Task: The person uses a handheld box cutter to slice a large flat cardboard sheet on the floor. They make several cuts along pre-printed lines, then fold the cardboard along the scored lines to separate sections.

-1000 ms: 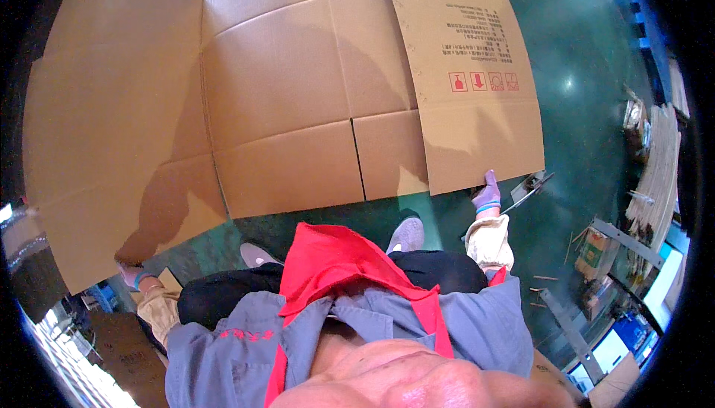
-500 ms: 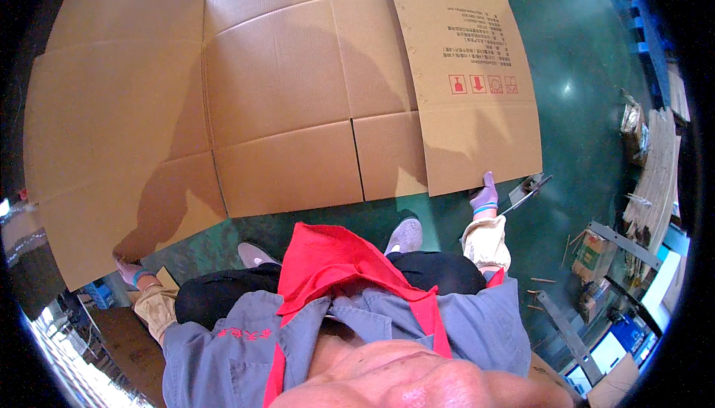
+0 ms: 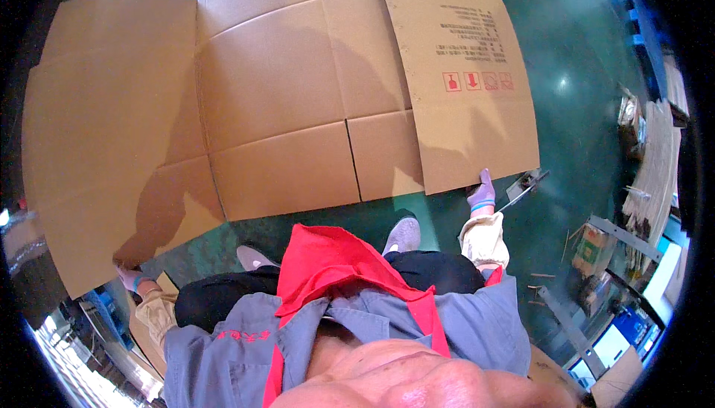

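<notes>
A large brown cardboard box blank (image 3: 275, 73), opened out with creased panels and slotted flaps, spreads in front of me. Its right panel lies folded over, with dark print and red handling marks on its face. My left hand (image 3: 129, 277), in a pale purple glove, is closed on the near edge at the far left corner. At the near edge of the printed panel, my right hand (image 3: 482, 193) grips with its thumb on top; the other fingers are hidden beneath. Just right of that hand, a small metal tool (image 3: 523, 188) lies on the floor.
Beneath the cardboard is a green floor (image 3: 573, 117). Flat cardboard stacks (image 3: 654, 177) stand along the right, near a printed carton (image 3: 593, 250) and grey metal bars (image 3: 570, 326). My shoes (image 3: 404, 234) are close to the blank's near edge.
The cardboard has shifted slightly left in the view, and its left panel has tilted a little. Both hands keep their hold on it.
</notes>
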`<control>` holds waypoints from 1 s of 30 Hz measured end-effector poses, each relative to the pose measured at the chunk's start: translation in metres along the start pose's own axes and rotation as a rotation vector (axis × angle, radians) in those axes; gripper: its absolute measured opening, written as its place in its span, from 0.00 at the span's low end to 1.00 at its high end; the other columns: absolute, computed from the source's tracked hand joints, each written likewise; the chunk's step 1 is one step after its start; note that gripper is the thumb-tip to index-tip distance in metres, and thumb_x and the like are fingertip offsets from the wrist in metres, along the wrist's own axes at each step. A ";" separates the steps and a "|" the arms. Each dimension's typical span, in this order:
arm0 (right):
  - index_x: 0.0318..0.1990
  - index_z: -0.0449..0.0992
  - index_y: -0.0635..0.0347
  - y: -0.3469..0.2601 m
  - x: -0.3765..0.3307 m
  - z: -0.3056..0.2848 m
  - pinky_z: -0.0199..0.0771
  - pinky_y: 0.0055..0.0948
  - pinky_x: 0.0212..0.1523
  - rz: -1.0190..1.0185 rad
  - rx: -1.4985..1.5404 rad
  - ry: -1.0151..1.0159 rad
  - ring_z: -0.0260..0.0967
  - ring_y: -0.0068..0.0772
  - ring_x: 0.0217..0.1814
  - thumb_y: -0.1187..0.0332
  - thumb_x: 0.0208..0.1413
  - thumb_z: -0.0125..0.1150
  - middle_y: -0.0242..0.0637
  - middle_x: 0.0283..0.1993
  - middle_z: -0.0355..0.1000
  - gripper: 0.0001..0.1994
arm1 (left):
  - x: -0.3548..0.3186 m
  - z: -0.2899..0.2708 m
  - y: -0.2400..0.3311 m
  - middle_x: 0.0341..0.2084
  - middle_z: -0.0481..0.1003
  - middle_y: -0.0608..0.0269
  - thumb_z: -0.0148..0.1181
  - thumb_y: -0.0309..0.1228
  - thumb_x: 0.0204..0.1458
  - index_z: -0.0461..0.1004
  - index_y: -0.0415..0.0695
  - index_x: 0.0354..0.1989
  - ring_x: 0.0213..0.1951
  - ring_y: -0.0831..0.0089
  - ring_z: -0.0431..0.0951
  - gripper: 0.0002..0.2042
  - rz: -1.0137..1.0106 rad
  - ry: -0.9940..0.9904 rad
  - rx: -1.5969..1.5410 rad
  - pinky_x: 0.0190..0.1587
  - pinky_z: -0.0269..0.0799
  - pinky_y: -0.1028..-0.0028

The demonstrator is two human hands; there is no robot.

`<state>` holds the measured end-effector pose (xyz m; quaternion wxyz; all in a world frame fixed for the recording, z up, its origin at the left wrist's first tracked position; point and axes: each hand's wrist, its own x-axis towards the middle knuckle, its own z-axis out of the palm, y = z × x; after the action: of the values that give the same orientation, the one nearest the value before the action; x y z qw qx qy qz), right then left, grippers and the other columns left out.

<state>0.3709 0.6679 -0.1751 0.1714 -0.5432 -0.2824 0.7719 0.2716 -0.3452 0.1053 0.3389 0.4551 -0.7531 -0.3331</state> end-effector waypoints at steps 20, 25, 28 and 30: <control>0.49 0.74 0.49 0.002 0.006 -0.006 0.80 0.35 0.41 0.006 0.063 0.006 0.75 0.33 0.45 0.61 0.59 0.60 0.29 0.47 0.76 0.12 | 0.007 0.019 -0.005 0.53 0.73 0.54 0.50 0.41 0.61 0.74 0.44 0.55 0.49 0.60 0.77 0.20 0.325 0.033 0.198 0.50 0.76 0.60; 0.48 0.74 0.49 0.008 0.006 -0.008 0.81 0.34 0.41 0.012 0.063 -0.013 0.76 0.33 0.45 0.61 0.59 0.60 0.30 0.47 0.76 0.12 | 0.026 0.009 -0.005 0.53 0.73 0.55 0.49 0.38 0.60 0.73 0.46 0.56 0.49 0.60 0.77 0.18 0.301 -0.020 0.125 0.49 0.77 0.60; 0.51 0.73 0.58 0.015 0.005 -0.001 0.75 0.38 0.48 -0.014 0.019 0.008 0.73 0.37 0.46 0.59 0.58 0.59 0.34 0.49 0.74 0.18 | 0.050 -0.004 -0.008 0.55 0.72 0.56 0.49 0.35 0.60 0.69 0.50 0.60 0.51 0.61 0.76 0.19 0.443 -0.033 0.467 0.51 0.76 0.62; 0.52 0.73 0.57 0.001 0.001 -0.004 0.75 0.37 0.47 -0.040 -0.017 0.020 0.73 0.36 0.46 0.59 0.58 0.59 0.34 0.49 0.74 0.18 | 0.024 0.015 -0.022 0.57 0.71 0.58 0.49 0.32 0.60 0.66 0.53 0.62 0.53 0.61 0.75 0.20 0.280 0.000 0.500 0.53 0.74 0.64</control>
<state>0.3740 0.6684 -0.1775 0.1851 -0.5465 -0.2980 0.7604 0.2612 -0.3719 0.0838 0.2589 0.4161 -0.8673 -0.0868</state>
